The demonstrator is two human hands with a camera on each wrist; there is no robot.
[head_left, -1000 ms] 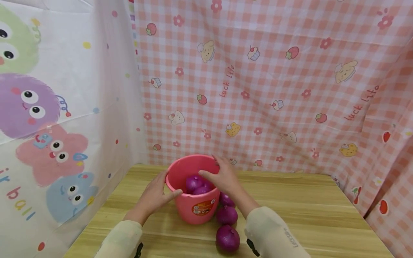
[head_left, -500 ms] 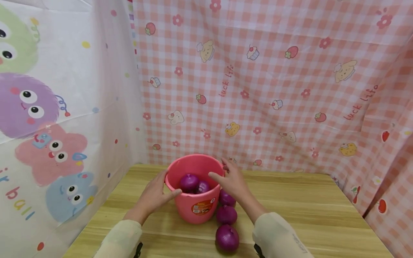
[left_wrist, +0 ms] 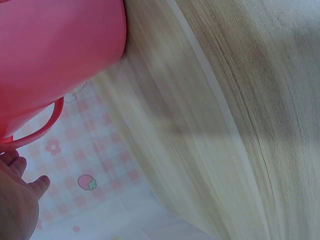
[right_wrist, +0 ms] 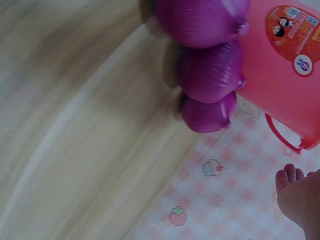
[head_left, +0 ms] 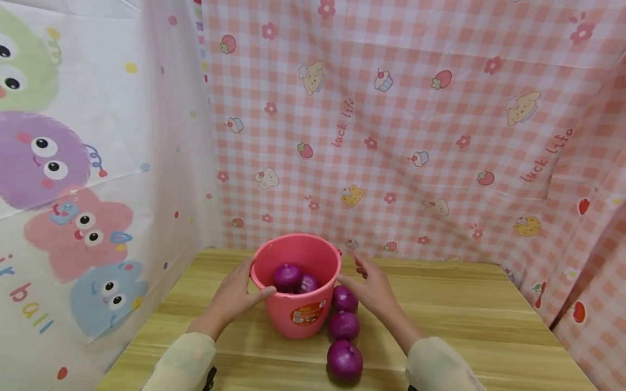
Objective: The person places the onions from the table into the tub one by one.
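A pink bucket [head_left: 298,317] with an orange label stands upright on the table, two purple onions [head_left: 287,278] visible inside. My left hand [head_left: 233,300] holds the bucket's left side, thumb across the front rim and fingers round the outside; in the left wrist view its fingertips are right at the bucket's handle [left_wrist: 42,131]. My right hand [head_left: 374,288] is just right of the bucket, holding nothing, its fingers loosely bent. Below its thumb, three more onions line up beside the bucket: a far one [head_left: 345,298], a middle one [head_left: 344,326] and a near one [head_left: 344,361].
The wooden table [head_left: 455,320] extends to the right of the onions. A pink checked curtain [head_left: 415,125] hangs behind the table's far edge. On the left hangs a white curtain [head_left: 161,136] with cartoon figures.
My right hand has moved from over the bucket's right rim out to its right side. The onions inside have shifted left and settled. My left hand has kept its place.
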